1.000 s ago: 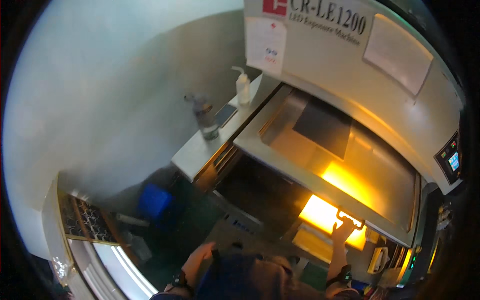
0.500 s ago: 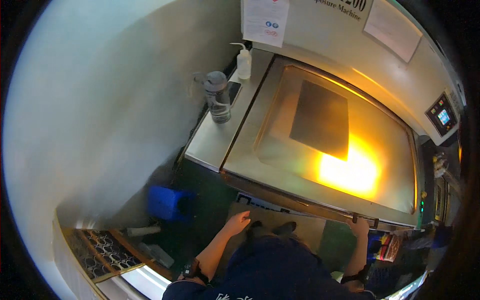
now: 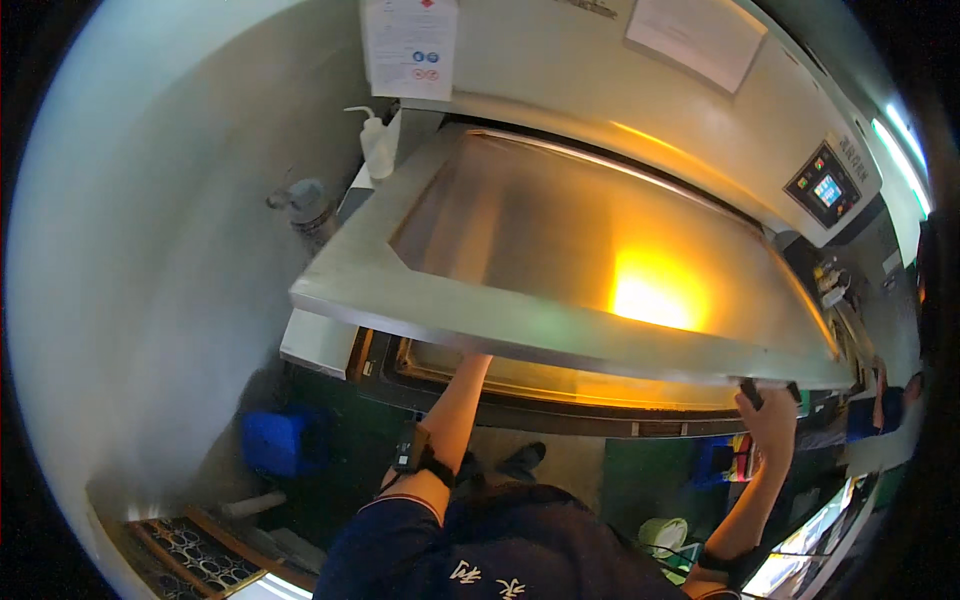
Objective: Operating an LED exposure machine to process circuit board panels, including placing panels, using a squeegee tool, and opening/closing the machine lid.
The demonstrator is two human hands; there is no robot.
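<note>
Head: right hand [image 3: 772, 420] grips lid handle [image 3: 750, 393] (printed sheet [image 3: 412, 50] upper left).

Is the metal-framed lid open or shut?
Open: the lid's front edge stands above the bed, which shows in the gap, and the left forearm passes beneath.

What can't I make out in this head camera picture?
In the head view:
- Left hand: hidden by the lid.
- Bed below: mostly hidden by the lid.
- Handle: partly covered by the right hand.
- Left notice: cut off by the top edge.
- Screen: details too small.
</note>
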